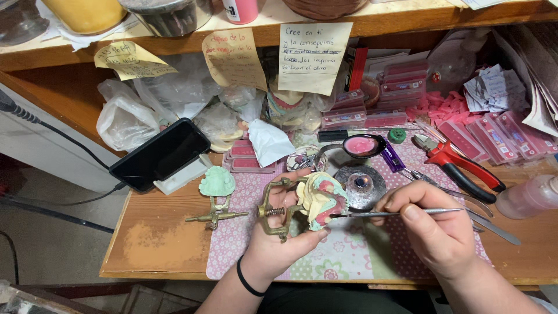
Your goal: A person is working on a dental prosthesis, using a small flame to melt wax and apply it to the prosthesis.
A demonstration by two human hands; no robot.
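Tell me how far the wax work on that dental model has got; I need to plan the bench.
Done: pink wax already sits on the yellowish model in the brass articulator. In hand: the left hand holds it while the right hand sets a metal carving tool against the wax. Left: a second, green model stands untouched beside them.

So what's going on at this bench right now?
A person sits at a cluttered wooden workbench. The left hand holds up a brass articulator carrying a dental cast with pink wax. The right hand grips a thin metal tool like a pen, its tip touching the cast's side. A second articulator with a green cast lies on the floral mat, untouched. Red pliers and a phone rest nearby.
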